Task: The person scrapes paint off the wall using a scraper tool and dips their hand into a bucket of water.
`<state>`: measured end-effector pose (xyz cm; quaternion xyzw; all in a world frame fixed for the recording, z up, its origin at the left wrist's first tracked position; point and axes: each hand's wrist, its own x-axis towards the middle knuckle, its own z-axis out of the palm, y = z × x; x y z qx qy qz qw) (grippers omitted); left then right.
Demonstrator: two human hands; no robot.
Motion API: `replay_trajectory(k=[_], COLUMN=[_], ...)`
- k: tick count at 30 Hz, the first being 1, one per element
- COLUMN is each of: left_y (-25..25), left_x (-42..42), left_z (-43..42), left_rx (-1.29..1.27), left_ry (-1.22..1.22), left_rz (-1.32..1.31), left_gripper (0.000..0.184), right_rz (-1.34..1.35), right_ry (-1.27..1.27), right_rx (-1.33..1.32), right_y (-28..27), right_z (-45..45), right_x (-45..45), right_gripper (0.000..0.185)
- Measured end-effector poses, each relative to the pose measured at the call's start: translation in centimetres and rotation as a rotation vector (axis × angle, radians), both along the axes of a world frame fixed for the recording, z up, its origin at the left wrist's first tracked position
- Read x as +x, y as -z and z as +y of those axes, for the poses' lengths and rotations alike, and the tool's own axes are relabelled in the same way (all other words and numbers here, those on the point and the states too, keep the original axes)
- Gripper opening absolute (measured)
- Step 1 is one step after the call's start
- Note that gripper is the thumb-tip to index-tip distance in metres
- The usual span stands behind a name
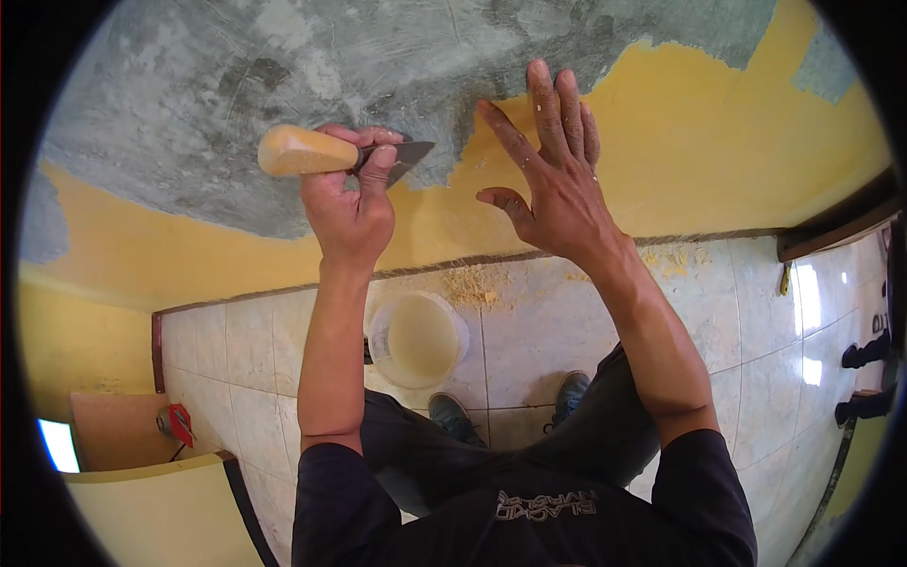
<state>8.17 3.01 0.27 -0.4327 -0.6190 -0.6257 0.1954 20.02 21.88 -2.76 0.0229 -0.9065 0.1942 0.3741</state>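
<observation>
My left hand [351, 213] is closed around a scraper [307, 151] with a pale wooden handle and a thin metal blade. The handle points left, and the blade lies at the wall [661, 132], near the edge between bare grey plaster and yellow paint. Whether the blade presses on the surface I cannot tell. To its right, my right hand [562, 189] is spread out against the yellow paint, its fingers up and nothing in its grasp. Some fingertips reach the border of the grey patch, and dust coats them.
Below the wall, a whitish bucket [419, 338] stands on the tiled floor [529, 350]. Yellowish paint flakes [472, 283] lie beside it along the wall's base. My shoes [456, 418] are close to the bucket. A red object [179, 424] sits at the lower left.
</observation>
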Motion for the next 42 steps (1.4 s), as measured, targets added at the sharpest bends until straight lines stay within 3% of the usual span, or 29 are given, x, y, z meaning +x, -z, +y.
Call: replay_trajectory(k=[11, 14, 16, 20, 23, 29, 31, 33, 35, 37, 39, 40, 42], left_y=[-0.1, 0.7, -0.2, 4.2, 1.6, 4.9, 2.0, 3.8, 5.0, 4.7, 4.6, 4.5, 4.2], left_x=[0.1, -0.5, -0.2, -0.5, 0.2, -0.2, 0.3, 0.1, 0.3, 0.7, 0.5, 0.7, 0.8], left_z=[-1.5, -1.2, -0.9, 0.1, 0.5, 0.9, 1.4, 1.2, 0.5, 1.2, 1.9, 0.8, 0.6], left_rx=[-0.067, -0.128, 0.106, -0.013, 0.128, -0.136, 0.223, 0.193, -0.276, -0.146, 0.174, -0.190, -0.172], left_ry=[-0.023, 0.011, 0.025, 0.070, 0.002, -0.011, -0.024, 0.022, -0.215, -0.155, -0.079, -0.221, -0.195], left_rz=[-0.125, 0.060, 0.044, 0.142, 0.129, 0.190, 0.075, 0.059, 0.349, 0.342, 0.117, 0.325, 0.344], left_gripper=[0.031, 0.030, 0.030, 0.030, 0.029, 0.029, 0.025, 0.024, 0.024, 0.025, 0.024, 0.030, 0.030], right_rz=[0.032, 0.060, 0.035, 0.043, 0.032, 0.019, 0.008, 0.018, 0.033, -0.200, -0.216, -0.231, -0.236], right_ry=[-0.008, 0.007, 0.012, 0.020, 0.009, 0.026, 0.026, 0.028, 0.023, -0.007, -0.004, -0.001, 0.010], right_rx=[0.032, 0.102, 0.104, 0.118, 0.104, 0.112, 0.119, 0.121, 0.126, 0.094, 0.079, 0.067, 0.084], right_y=[0.2, -0.2, -0.1, -0.3, 0.0, 0.1, 0.0, 0.2, 0.1, -0.4, -1.2, -1.4, -1.2], right_z=[0.1, 0.3, 0.3, 0.2, 0.1, 0.1, 0.2, 0.2, 0.4, 0.7, 0.2, 0.1, 0.3], right_x=[0.0, 0.1, 0.3, 0.3, 0.5, 0.3, 0.5, 0.4, 0.2, 0.6, 1.0, 1.2, 1.1], right_gripper=[0.080, 0.079, 0.077, 0.075, 0.074, 0.074, 0.075, 0.075, 0.075, 0.081, 0.078, 0.075, 0.076])
